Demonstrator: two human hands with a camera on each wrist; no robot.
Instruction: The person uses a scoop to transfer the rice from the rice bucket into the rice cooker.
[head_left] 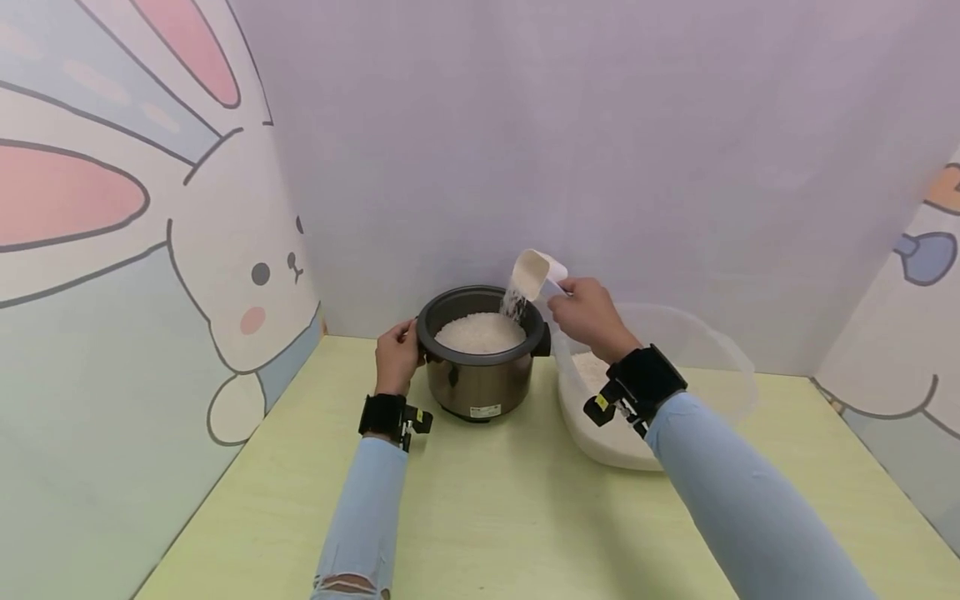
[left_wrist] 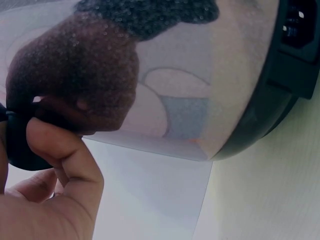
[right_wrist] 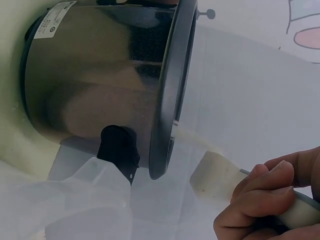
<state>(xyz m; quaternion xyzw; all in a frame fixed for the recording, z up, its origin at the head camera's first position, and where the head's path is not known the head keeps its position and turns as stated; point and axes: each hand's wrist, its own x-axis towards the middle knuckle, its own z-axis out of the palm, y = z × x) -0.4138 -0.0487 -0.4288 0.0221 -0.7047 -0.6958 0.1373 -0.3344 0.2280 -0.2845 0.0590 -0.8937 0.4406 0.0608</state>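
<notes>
White scoop (head_left: 534,275): gripped by my right hand (head_left: 591,315), tilted over the cooker (head_left: 480,383), rice (head_left: 514,305) falling | Cooker: near the surface's (head_left: 480,500) back edge, left hand (head_left: 396,360) pinching its side handle (left_wrist: 21,146) | I should pour slowly, scoop low, inside the rim (head_left: 480,359).

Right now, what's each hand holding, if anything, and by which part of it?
Right hand: white measuring scoop, gripped by its handle. Left hand: rice cooker, pinched at its black side handle.
</notes>
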